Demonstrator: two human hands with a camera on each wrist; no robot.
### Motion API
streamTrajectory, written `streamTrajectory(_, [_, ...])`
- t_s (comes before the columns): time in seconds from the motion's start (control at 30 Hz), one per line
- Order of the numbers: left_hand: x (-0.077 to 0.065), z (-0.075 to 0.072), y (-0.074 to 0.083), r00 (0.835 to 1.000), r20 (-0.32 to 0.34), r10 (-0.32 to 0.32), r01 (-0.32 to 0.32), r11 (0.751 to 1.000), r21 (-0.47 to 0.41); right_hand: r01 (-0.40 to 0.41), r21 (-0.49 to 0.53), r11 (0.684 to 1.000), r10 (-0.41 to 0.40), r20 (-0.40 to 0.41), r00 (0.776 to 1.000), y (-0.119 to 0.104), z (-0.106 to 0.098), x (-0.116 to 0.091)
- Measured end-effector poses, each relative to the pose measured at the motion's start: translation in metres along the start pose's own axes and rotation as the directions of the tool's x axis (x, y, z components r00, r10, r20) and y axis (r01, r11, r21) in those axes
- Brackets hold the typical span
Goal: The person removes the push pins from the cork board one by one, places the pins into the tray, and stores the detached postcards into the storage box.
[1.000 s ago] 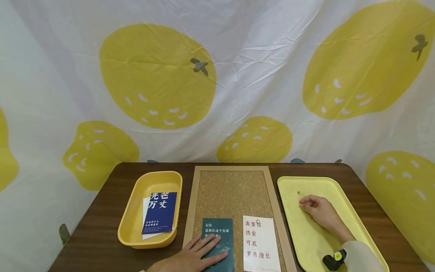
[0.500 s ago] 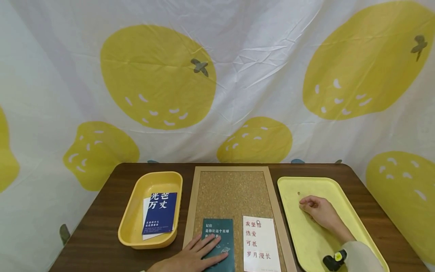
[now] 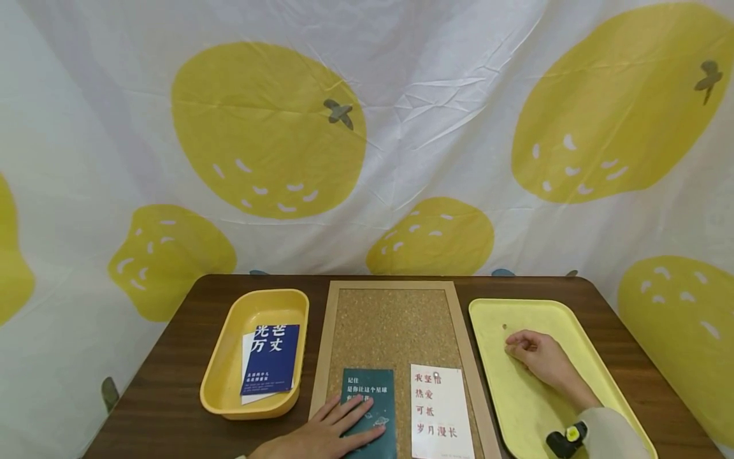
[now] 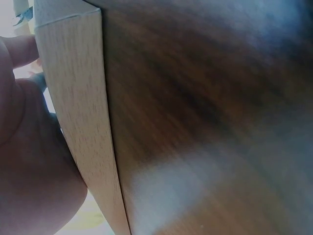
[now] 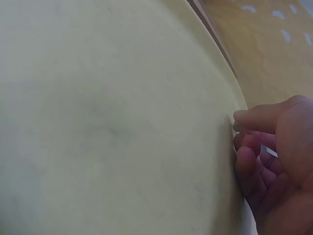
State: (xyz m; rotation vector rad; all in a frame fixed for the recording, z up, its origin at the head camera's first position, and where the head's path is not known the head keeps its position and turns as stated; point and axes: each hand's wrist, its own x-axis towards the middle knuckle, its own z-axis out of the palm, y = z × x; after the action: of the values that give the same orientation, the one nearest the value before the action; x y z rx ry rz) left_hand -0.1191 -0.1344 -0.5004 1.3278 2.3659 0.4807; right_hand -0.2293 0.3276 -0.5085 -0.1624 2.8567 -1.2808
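My left hand (image 3: 323, 433) lies with spread fingers on a dark green card (image 3: 369, 377), resting on the framed corkboard (image 3: 392, 319). Beside that card is a white card (image 3: 441, 414) with red characters and a small pale pushpin (image 3: 436, 375) near its top. Over the yellow tray (image 3: 487, 319), my right hand (image 3: 545, 360) has thumb and forefinger together. The right wrist view shows a tiny pushpin (image 5: 236, 127) pinched between them, close to the tray surface. Another small pin (image 3: 504, 326) sits on the tray just beyond the fingertips. The left palm hides part of the green card.
A yellow basin (image 3: 215, 382) at the left holds a blue card (image 3: 272, 366) over a white one. All stand on a dark wooden table (image 3: 155, 382), with a lemon-print curtain (image 3: 401, 159) behind. A black wrist device (image 3: 564, 441) sits at the right sleeve.
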Motion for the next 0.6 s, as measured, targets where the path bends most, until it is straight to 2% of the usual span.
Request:
streamTrajectory(0.3, [0.000,-0.003,0.003,1.000,0.020,-0.013,0.013,1.000,-0.012,0.013,0.005,1.000,-0.013,0.008,1.000,-0.003,-0.004,-0.001])
streamTrajectory(0.6, [0.000,-0.003,0.002,0.999,0.026,-0.019,0.020,1.000,-0.013,0.112,-0.061,0.992,-0.114,-0.031,0.993,-0.015,-0.007,0.001])
